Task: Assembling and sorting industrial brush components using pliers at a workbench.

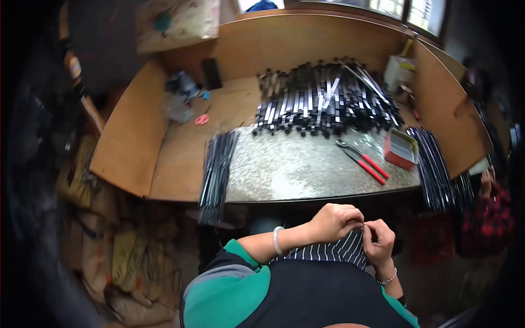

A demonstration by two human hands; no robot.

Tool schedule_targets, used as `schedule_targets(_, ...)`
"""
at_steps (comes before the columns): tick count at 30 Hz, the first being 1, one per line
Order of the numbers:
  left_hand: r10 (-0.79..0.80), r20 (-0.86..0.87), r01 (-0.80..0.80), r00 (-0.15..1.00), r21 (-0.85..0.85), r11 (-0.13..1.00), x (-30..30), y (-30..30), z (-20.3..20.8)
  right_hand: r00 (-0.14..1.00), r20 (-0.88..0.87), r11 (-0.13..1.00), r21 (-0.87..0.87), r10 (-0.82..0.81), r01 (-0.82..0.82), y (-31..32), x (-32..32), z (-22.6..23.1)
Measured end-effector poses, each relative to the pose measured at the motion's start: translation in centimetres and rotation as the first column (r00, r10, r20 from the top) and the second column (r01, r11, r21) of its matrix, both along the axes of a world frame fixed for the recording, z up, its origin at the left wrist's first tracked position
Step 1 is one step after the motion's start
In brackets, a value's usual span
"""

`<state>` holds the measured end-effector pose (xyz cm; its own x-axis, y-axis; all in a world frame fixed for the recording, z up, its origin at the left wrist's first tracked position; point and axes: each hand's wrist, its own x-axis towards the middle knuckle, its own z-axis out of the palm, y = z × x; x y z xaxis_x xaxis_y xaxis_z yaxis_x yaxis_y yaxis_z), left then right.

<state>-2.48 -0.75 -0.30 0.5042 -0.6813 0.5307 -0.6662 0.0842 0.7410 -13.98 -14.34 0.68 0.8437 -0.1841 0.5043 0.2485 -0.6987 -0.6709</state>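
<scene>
Above my lap, in front of the table edge, my left hand (337,221) and my right hand (379,240) meet with their fingertips pinched together. Whatever lies between the fingertips is too small to make out. Beyond them on the table are pliers (373,170) with red handles, lying on a shiny grey sheet (284,169). A red open-topped box (400,152) stands right of the pliers. Farther back lies a large pile of shiny metal strips with black ends (322,101).
Bundles of thin dark strips (217,175) (433,164) overhang the table's front edge at left and right. Wooden panels (134,128) wall the table. Pink-handled scissors (202,119) lie at the back left. A person in a red-and-black checked sleeve (486,221) is at the far right. Sacks (128,257) lie lower left.
</scene>
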Motion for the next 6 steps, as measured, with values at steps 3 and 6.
schedule_targets(3,-0.023,0.042,0.023,0.999,-0.008,1.000,0.08,0.52,-0.51,0.999,-0.045,1.000,-0.005,-0.006,0.006,0.13,0.14,-0.43)
schedule_targets(6,0.066,-0.046,-0.069,0.997,-0.086,0.994,0.13,1.00,-0.13,0.989,-0.141,0.982,0.188,0.037,-0.010,0.67,0.72,-0.37)
